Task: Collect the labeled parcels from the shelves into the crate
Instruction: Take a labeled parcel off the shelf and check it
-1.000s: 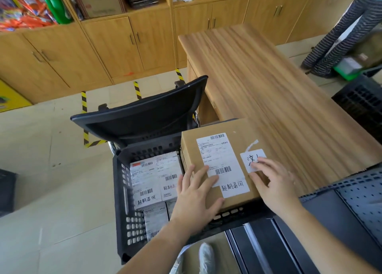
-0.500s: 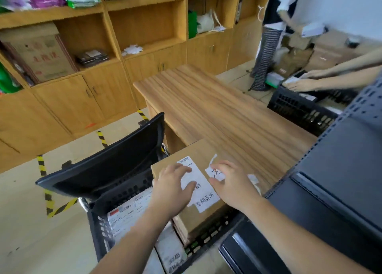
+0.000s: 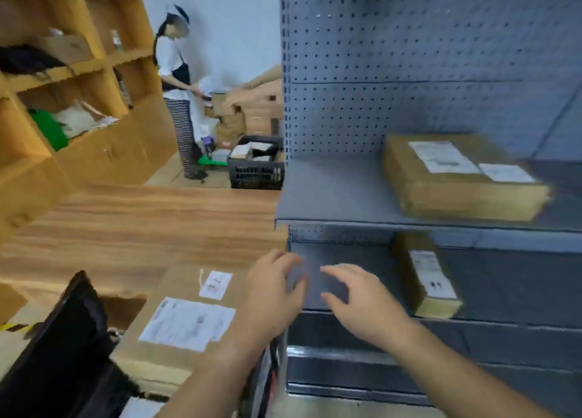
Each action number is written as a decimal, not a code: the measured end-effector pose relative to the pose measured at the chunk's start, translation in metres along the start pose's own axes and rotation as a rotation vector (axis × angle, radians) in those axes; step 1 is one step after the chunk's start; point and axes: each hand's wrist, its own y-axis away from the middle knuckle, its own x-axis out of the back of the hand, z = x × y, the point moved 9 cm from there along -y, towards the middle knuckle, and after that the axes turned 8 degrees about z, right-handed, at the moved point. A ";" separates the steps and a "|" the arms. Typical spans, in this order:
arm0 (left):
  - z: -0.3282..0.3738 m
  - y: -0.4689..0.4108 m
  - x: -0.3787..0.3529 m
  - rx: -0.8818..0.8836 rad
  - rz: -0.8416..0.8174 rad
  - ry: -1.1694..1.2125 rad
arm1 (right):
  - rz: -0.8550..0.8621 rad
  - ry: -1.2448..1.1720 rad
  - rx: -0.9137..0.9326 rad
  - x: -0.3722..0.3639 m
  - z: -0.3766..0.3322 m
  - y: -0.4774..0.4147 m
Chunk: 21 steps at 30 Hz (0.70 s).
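A labelled cardboard parcel (image 3: 179, 323) lies on top of the black crate (image 3: 59, 348) at the lower left, with nothing holding it. My left hand (image 3: 271, 294) and my right hand (image 3: 362, 304) hover open and empty in front of the grey metal shelving (image 3: 333, 190). On the upper shelf to the right lies a flat labelled parcel (image 3: 459, 178). A narrower labelled parcel (image 3: 425, 275) sits on the shelf below it, to the right of my right hand.
A wooden table (image 3: 141, 222) runs behind the crate. Wooden cabinets (image 3: 94, 134) line the left wall. Another person (image 3: 176, 96) stands at the back beside stacked boxes and a second black crate (image 3: 255, 168) with parcels.
Both hands have come off the parcel on the crate and moved right toward the shelving. The view has swung right and up from the crate to the shelves.
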 end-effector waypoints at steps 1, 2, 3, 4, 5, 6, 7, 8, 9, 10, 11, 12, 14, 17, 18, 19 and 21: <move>0.026 -0.002 -0.024 -0.068 -0.066 0.022 | 0.058 0.037 -0.068 0.025 0.027 0.016; 0.056 -0.003 -0.048 -0.143 -0.131 0.041 | 0.124 0.062 -0.144 0.053 0.055 0.036; 0.088 -0.002 -0.073 -0.214 -0.194 0.053 | 0.190 0.081 -0.224 0.081 0.083 0.057; 0.123 0.002 -0.095 -0.286 -0.248 0.074 | 0.252 0.096 -0.297 0.109 0.108 0.082; 0.159 0.007 -0.117 -0.351 -0.299 0.105 | 0.311 0.116 -0.369 0.138 0.130 0.110; 0.198 0.016 -0.139 -0.407 -0.355 0.144 | 0.374 0.140 -0.438 0.166 0.150 0.142; 0.237 0.027 -0.160 -0.457 -0.414 0.176 | 0.440 0.167 -0.510 0.193 0.168 0.176; 0.276 0.041 -0.180 -0.512 -0.467 0.202 | 0.505 0.188 -0.586 0.219 0.185 0.213; 0.314 0.057 -0.200 -0.572 -0.511 0.229 | 0.566 0.203 -0.658 0.242 0.201 0.250; 0.354 0.075 -0.219 -0.636 -0.551 0.257 | 0.621 0.216 -0.729 0.264 0.215 0.289; 0.392 0.095 -0.236 -0.700 -0.592 0.281 | 0.673 0.231 -0.798 0.284 0.228 0.328; 0.430 0.118 -0.252 -0.762 -0.632 0.302 | 0.723 0.249 -0.863 0.303 0.241 0.368; 0.499 0.164 -0.277 -0.870 -0.703 0.350 | 0.808 0.290 -0.991 0.337 0.261 0.444; 0.581 0.229 -0.313 -0.969 -0.783 0.386 | 0.890 0.331 -1.139 0.376 0.283 0.544; 0.602 0.247 -0.323 -0.986 -0.804 0.397 | 0.915 0.335 -1.168 0.387 0.290 0.571; 0.622 0.264 -0.333 -0.994 -0.829 0.402 | 0.941 0.333 -1.189 0.396 0.297 0.595; 0.654 0.295 -0.349 -1.004 -0.878 0.403 | 0.978 0.317 -1.228 0.409 0.312 0.635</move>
